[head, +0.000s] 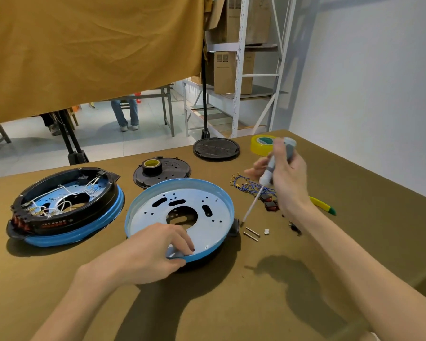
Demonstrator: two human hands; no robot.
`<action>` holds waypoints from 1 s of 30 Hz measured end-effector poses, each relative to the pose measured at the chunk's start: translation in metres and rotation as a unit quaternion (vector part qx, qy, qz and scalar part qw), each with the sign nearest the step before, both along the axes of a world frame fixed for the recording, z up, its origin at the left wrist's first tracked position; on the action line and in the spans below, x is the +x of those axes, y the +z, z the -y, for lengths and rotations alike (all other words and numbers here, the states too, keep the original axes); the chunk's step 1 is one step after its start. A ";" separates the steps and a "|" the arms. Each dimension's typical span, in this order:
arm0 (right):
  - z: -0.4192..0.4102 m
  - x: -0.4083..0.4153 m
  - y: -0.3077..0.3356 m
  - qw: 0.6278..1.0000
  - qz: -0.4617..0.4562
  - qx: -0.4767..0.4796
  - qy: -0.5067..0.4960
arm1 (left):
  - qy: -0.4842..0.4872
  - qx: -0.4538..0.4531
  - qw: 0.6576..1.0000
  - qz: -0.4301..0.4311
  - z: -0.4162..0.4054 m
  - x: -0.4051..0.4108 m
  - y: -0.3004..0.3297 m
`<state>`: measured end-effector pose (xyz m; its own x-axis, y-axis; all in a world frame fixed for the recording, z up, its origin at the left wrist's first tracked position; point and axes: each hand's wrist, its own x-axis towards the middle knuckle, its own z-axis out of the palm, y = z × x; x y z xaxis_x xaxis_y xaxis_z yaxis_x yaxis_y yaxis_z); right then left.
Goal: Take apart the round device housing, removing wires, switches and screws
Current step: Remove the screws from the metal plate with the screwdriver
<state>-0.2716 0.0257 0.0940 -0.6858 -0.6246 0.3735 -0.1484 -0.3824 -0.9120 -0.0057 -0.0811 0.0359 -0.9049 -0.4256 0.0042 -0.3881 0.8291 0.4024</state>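
Our left hand (148,252) pinches the near rim of the round blue-rimmed metal housing (202,200) w/ slotted plate, mid-tabletop (256,303); right-hand fingers (287,173) curl round a grey-handled screwdriver (268,178).

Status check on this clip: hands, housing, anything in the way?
Left hand grips stripped blue housing rim. Right hand holds screwdriver, tip at the black side tab. Loose screws lie close by, not blocking.
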 end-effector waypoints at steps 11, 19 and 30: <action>0.066 0.075 -0.001 0.982 -0.006 -0.007 0.189 | 0.011 -0.226 0.953 -0.199 -0.026 0.003 -0.049; 0.064 0.083 -0.022 0.980 -0.036 0.015 0.195 | 0.020 -0.254 0.937 -0.238 -0.026 -0.005 -0.059; 0.059 0.087 -0.023 0.979 -0.031 -0.005 0.202 | 0.021 -0.251 0.937 -0.242 -0.028 -0.006 -0.061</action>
<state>-0.1842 -0.0337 0.0714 -0.3589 -0.8364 0.4142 -0.0382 -0.4303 -0.9019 -0.0116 -0.0534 -0.0247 -0.7272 -0.2962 0.6192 -0.2980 0.9489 0.1039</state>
